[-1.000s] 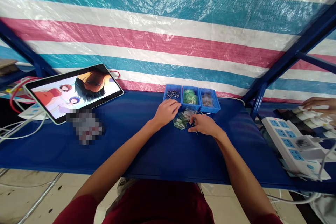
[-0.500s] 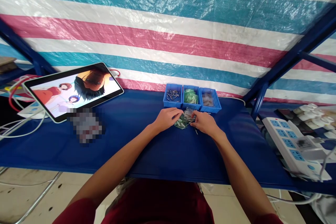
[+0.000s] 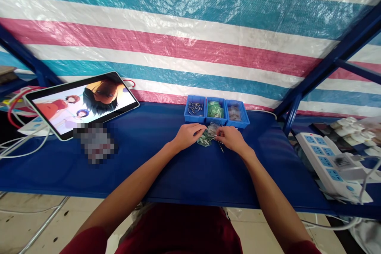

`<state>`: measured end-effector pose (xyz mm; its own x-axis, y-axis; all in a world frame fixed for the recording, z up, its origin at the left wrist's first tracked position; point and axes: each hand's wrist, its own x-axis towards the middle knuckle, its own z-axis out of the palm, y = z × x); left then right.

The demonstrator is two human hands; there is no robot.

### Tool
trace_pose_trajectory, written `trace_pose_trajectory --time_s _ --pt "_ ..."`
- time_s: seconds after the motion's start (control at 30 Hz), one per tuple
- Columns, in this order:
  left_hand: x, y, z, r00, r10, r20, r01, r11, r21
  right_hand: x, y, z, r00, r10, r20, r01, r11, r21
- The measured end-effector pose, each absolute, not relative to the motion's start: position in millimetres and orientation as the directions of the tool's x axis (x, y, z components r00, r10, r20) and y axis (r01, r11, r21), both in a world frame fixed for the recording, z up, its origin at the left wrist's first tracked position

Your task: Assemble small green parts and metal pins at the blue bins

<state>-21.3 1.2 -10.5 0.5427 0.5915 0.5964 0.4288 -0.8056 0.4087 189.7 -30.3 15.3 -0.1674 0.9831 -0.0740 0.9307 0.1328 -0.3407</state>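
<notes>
A small pile of green packets (image 3: 204,139) and clear plastic packets (image 3: 212,128) lies on the blue tabletop between my hands. My left hand (image 3: 189,135) is at the pile's left side, thumb and fingers drawn together at its edge; what they hold, if anything, is too small to make out. On the other side, my right hand (image 3: 231,138) pinches a thin metal pin, whose end points left over the packets. Another thin metal pin (image 3: 222,148) lies just below the right fingertips. Behind the pile stand three blue bins, with metal pins (image 3: 195,108) in the left one.
Green packets (image 3: 215,109) fill the middle bin and clear packets (image 3: 234,113) the right one. A tablet (image 3: 83,103) leans at the left, with a blurred-out item (image 3: 99,143) before it. A power strip (image 3: 326,158) and cables lie at the right. Striped sheeting (image 3: 178,27) hangs behind.
The view has shifted slightly. My right fingers have moved a little on the pile, and the pin in them shows more clearly. My left hand stays at the pile's left edge.
</notes>
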Motion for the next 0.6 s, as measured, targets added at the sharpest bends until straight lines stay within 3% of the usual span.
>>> trace_pose_trajectory --time_s 0.2,0.3,0.37,0.47,0.6 --pt "-20 2 -10 0.505 0.628 0.592 0.426 -0.778 0.462 196 -27 14 -0.053 0.992 0.115 0.857 0.104 -0.505" --pt "-18 1 -11 0.49 0.642 0.59 0.422 -0.766 0.484 193 -27 14 0.057 0.972 0.229 0.757 0.108 -0.644" --pt "-17 1 -12 0.472 0.66 0.585 0.424 -0.751 0.505 189 -29 15 0.121 0.966 0.227 0.613 0.107 -0.783" --pt "-14 0 -11 0.42 0.706 0.571 0.434 -0.708 0.557 182 -31 18 0.126 0.985 0.115 0.267 0.078 -0.961" --pt "-11 -2 -9 0.381 0.773 0.507 0.346 -0.628 0.697 175 -33 21 0.054 0.998 -0.034 -0.101 -0.029 -0.994"
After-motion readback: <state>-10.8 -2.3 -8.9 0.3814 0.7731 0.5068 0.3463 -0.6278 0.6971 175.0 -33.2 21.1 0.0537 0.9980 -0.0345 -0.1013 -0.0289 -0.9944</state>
